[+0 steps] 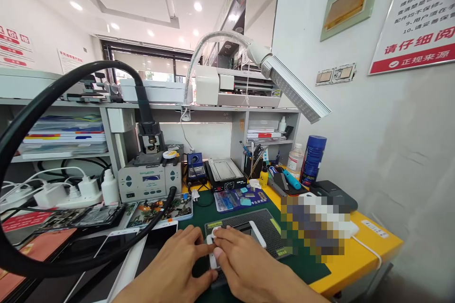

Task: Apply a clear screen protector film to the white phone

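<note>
A white-framed phone (pixel 259 234) lies on a dark grey perforated work mat (pixel 272 222), with its screen partly under my hands. At the phone's left end is my left hand (pixel 181 260), its fingers and thumb bent around the edge to hold it. My right hand (pixel 238 255) lies across the phone with fingers close together. By the right fingertips shows a small white wad (pixel 214 231), perhaps tissue or cloth, mostly covered by the fingers. Both hands meet near this end of the phone.
A thick black hose (pixel 46 90) arches across the left. Disassembled tablets (pixel 159 210) and dark screens lie left of my hands. Behind stand a hot-air station (pixel 151 180), a flat heating plate (pixel 225 175) and a tool holder (pixel 254 163). A lamp (pixel 296 87) hangs above; a blue can (pixel 313 158) stands right.
</note>
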`<control>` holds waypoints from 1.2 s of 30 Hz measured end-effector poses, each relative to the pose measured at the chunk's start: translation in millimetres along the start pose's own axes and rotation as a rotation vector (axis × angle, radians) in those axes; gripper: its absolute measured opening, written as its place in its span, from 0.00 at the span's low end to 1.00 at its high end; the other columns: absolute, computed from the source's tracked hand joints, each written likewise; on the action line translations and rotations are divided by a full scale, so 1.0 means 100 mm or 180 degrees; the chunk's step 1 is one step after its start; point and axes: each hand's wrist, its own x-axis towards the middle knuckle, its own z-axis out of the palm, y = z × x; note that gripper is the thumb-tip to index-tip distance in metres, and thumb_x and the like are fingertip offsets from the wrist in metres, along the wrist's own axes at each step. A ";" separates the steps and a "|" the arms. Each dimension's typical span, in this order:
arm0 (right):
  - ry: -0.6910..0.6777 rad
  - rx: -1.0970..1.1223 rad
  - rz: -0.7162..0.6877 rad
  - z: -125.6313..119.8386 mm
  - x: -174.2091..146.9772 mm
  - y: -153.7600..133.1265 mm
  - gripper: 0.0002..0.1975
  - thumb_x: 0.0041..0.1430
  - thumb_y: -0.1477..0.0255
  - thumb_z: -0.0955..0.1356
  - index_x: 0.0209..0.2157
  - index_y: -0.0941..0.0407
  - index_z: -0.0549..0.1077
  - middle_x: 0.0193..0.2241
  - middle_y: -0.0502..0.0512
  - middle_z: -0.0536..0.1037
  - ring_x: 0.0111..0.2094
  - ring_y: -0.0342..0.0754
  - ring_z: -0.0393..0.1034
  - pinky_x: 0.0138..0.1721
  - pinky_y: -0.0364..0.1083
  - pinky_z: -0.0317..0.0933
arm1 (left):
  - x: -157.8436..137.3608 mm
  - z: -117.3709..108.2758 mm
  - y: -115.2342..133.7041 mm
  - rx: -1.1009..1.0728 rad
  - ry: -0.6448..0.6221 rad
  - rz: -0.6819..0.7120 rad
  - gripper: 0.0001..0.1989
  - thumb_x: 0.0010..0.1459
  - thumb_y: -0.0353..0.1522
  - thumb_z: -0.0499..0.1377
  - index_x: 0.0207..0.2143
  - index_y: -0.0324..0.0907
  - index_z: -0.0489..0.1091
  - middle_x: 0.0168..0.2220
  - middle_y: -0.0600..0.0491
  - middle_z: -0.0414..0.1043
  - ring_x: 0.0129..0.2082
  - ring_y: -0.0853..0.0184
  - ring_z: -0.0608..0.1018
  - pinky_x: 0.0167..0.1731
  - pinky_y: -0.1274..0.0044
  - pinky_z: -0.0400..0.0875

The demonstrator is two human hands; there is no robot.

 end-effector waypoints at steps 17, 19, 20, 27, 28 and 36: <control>-0.0276 -0.0005 0.0476 -0.29 -0.16 0.20 0.27 0.74 0.65 0.52 0.59 0.66 0.71 0.61 0.65 0.70 0.63 0.57 0.61 0.66 0.55 0.52 | 0.00 0.01 -0.02 0.0039 -0.0084 -0.0030 0.24 0.62 0.44 0.56 0.59 0.51 0.71 0.39 0.47 0.72 0.45 0.51 0.73 0.46 0.60 0.67; -0.0274 0.0107 0.0298 -0.25 -0.07 0.12 0.27 0.74 0.66 0.52 0.57 0.66 0.73 0.59 0.65 0.72 0.61 0.56 0.64 0.65 0.53 0.53 | 0.00 0.03 -0.02 0.0068 -0.0067 -0.0024 0.23 0.62 0.43 0.56 0.58 0.51 0.71 0.39 0.47 0.73 0.44 0.51 0.73 0.46 0.60 0.67; -0.0260 0.0159 0.0214 -0.23 -0.02 0.09 0.26 0.74 0.67 0.53 0.56 0.66 0.73 0.58 0.65 0.73 0.61 0.55 0.65 0.64 0.51 0.54 | 0.01 0.04 -0.02 0.0093 -0.0049 -0.0026 0.21 0.62 0.43 0.56 0.56 0.51 0.73 0.39 0.47 0.73 0.44 0.51 0.74 0.46 0.59 0.66; -0.0307 0.0259 -0.0216 -0.14 0.17 0.03 0.24 0.73 0.70 0.54 0.54 0.65 0.74 0.54 0.65 0.76 0.59 0.54 0.67 0.62 0.50 0.56 | 0.05 0.15 -0.03 0.0257 0.0047 -0.0007 0.13 0.61 0.40 0.56 0.38 0.44 0.76 0.36 0.47 0.75 0.39 0.55 0.76 0.49 0.58 0.64; -0.0327 0.0269 -0.0229 -0.14 0.18 0.03 0.24 0.73 0.70 0.54 0.54 0.65 0.74 0.55 0.65 0.76 0.59 0.55 0.67 0.62 0.50 0.57 | 0.06 0.16 -0.02 0.0303 0.0053 0.0009 0.12 0.62 0.40 0.55 0.38 0.44 0.76 0.35 0.47 0.76 0.38 0.55 0.77 0.49 0.57 0.64; -0.0367 0.0114 -0.0295 -0.18 0.16 -0.08 0.24 0.72 0.68 0.54 0.61 0.63 0.68 0.56 0.66 0.75 0.57 0.58 0.69 0.58 0.53 0.61 | 0.04 0.19 0.02 0.0452 0.0249 0.0252 0.09 0.61 0.34 0.54 0.33 0.43 0.74 0.35 0.48 0.78 0.37 0.56 0.78 0.50 0.56 0.65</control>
